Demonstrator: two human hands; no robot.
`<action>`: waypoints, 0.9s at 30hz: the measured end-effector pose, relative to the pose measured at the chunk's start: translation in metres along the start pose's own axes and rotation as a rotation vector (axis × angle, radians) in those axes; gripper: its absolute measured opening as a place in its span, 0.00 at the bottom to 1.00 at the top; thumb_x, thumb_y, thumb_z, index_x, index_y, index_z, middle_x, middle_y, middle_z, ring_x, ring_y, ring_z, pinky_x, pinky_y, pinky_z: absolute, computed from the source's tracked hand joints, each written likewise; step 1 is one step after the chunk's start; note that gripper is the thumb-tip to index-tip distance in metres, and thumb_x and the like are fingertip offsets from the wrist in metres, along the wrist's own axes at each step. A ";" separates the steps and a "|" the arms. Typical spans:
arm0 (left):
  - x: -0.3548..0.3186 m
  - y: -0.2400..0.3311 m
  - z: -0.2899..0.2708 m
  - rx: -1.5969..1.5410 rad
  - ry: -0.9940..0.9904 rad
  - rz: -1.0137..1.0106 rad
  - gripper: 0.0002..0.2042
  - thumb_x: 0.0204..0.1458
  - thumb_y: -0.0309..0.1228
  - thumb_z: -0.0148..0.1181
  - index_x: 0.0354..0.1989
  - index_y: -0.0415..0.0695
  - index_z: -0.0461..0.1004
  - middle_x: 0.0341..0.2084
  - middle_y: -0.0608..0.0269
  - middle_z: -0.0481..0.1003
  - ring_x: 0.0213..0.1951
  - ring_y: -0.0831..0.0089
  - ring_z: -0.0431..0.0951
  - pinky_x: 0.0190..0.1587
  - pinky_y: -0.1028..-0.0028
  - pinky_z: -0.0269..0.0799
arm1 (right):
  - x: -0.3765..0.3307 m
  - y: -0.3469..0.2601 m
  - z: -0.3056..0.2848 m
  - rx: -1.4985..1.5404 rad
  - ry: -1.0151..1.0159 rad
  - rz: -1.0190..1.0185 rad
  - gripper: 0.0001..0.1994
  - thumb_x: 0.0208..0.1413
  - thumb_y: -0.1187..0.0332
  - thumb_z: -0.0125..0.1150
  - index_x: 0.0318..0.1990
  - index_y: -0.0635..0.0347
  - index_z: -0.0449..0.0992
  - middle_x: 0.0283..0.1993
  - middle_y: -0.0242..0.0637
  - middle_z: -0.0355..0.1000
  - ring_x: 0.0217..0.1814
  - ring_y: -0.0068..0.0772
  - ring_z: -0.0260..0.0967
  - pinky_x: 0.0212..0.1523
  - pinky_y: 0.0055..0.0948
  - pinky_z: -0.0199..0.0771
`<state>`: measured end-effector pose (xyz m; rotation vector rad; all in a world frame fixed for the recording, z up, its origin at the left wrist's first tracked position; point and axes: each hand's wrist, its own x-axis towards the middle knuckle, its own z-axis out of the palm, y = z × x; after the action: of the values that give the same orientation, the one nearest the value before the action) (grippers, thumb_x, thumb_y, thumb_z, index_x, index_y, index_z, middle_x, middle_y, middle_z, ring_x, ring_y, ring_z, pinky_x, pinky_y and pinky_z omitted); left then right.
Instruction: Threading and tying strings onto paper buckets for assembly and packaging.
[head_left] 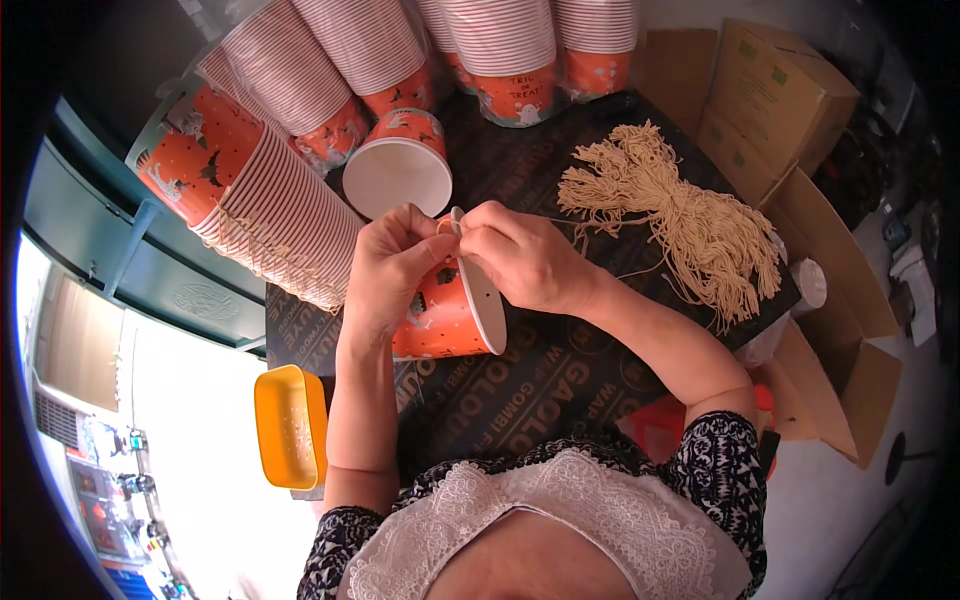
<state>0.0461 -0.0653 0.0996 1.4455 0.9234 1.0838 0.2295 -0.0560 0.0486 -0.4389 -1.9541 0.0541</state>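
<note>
An orange paper bucket (440, 318) with a white rim lies tilted on its side, its mouth facing right. A small hole shows in its wall near the rim. My left hand (385, 270) is closed at the upper rim, thumb and fingers pinching a beige cord there. Right beside it, my right hand (528, 258) is closed in a pinch on the same cord; the fingertips nearly meet, and the exact grip is partly hidden. Strands trail from the right hand toward a big bundle of beige cords (675, 215) on the dark table.
Another orange bucket (398, 175) lies behind my hands, mouth toward me. A long nested stack of buckets with cords (285, 215) leans at left. Wrapped stacks (500, 45) stand at the back. A yellow bin (290, 425) sits left; cardboard boxes (775, 85) stand right.
</note>
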 end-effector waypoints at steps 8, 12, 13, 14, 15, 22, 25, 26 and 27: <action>0.001 0.000 -0.001 0.004 -0.034 0.027 0.03 0.52 0.20 0.60 0.30 0.35 0.72 0.25 0.62 0.77 0.27 0.83 0.73 0.32 0.83 0.68 | -0.001 -0.001 -0.003 0.266 0.041 0.253 0.07 0.53 0.82 0.56 0.40 0.65 0.69 0.40 0.39 0.65 0.33 0.29 0.65 0.35 0.27 0.68; 0.001 0.001 -0.004 0.005 -0.035 0.015 0.02 0.52 0.19 0.60 0.30 0.35 0.72 0.26 0.62 0.77 0.28 0.83 0.73 0.32 0.83 0.69 | 0.004 -0.001 0.001 0.318 0.060 0.245 0.09 0.53 0.82 0.58 0.41 0.64 0.69 0.41 0.37 0.65 0.32 0.25 0.63 0.34 0.25 0.67; 0.001 0.001 -0.004 0.022 -0.040 0.012 0.02 0.52 0.19 0.60 0.31 0.35 0.72 0.26 0.62 0.77 0.28 0.83 0.73 0.33 0.83 0.69 | 0.005 0.000 0.003 0.341 0.068 0.247 0.08 0.53 0.82 0.58 0.39 0.64 0.69 0.40 0.37 0.65 0.32 0.26 0.63 0.34 0.26 0.67; 0.001 0.001 -0.003 0.038 -0.045 0.009 0.02 0.52 0.19 0.59 0.31 0.35 0.73 0.26 0.62 0.77 0.28 0.82 0.73 0.33 0.83 0.69 | 0.005 0.002 0.004 0.363 0.076 0.249 0.08 0.52 0.82 0.58 0.38 0.64 0.68 0.39 0.37 0.65 0.32 0.28 0.64 0.34 0.26 0.67; 0.002 0.001 -0.002 0.037 -0.047 0.009 0.02 0.52 0.19 0.59 0.31 0.35 0.73 0.26 0.62 0.77 0.28 0.82 0.73 0.33 0.83 0.69 | 0.005 0.004 0.004 0.361 0.076 0.250 0.08 0.52 0.82 0.58 0.38 0.64 0.68 0.39 0.37 0.65 0.32 0.28 0.64 0.34 0.26 0.67; 0.001 0.001 -0.001 -0.002 -0.048 0.032 0.02 0.52 0.19 0.59 0.30 0.35 0.72 0.26 0.62 0.77 0.28 0.83 0.73 0.33 0.83 0.69 | 0.003 0.000 0.005 0.276 0.075 0.296 0.08 0.51 0.83 0.59 0.31 0.63 0.66 0.33 0.38 0.65 0.32 0.35 0.66 0.34 0.29 0.67; 0.001 0.002 -0.001 0.023 -0.032 0.031 0.02 0.52 0.20 0.60 0.30 0.36 0.72 0.26 0.62 0.77 0.27 0.83 0.72 0.32 0.83 0.68 | 0.002 -0.002 0.006 0.252 0.100 0.271 0.08 0.50 0.83 0.59 0.31 0.63 0.67 0.34 0.38 0.65 0.32 0.36 0.66 0.33 0.29 0.67; 0.001 0.002 -0.001 0.055 -0.020 0.029 0.02 0.52 0.20 0.60 0.30 0.36 0.72 0.26 0.63 0.77 0.27 0.84 0.72 0.32 0.83 0.68 | 0.001 -0.002 0.007 0.233 0.115 0.245 0.08 0.49 0.84 0.60 0.32 0.63 0.67 0.34 0.38 0.66 0.31 0.36 0.66 0.32 0.29 0.67; 0.001 0.001 -0.001 0.055 -0.020 0.029 0.02 0.52 0.20 0.60 0.30 0.36 0.72 0.26 0.63 0.77 0.27 0.84 0.72 0.32 0.83 0.68 | 0.001 -0.003 0.006 0.233 0.114 0.245 0.08 0.49 0.84 0.60 0.32 0.63 0.67 0.34 0.38 0.66 0.31 0.36 0.66 0.32 0.29 0.67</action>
<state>0.0451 -0.0638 0.1012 1.5159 0.9270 1.0704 0.2226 -0.0574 0.0476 -0.5122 -1.7482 0.4017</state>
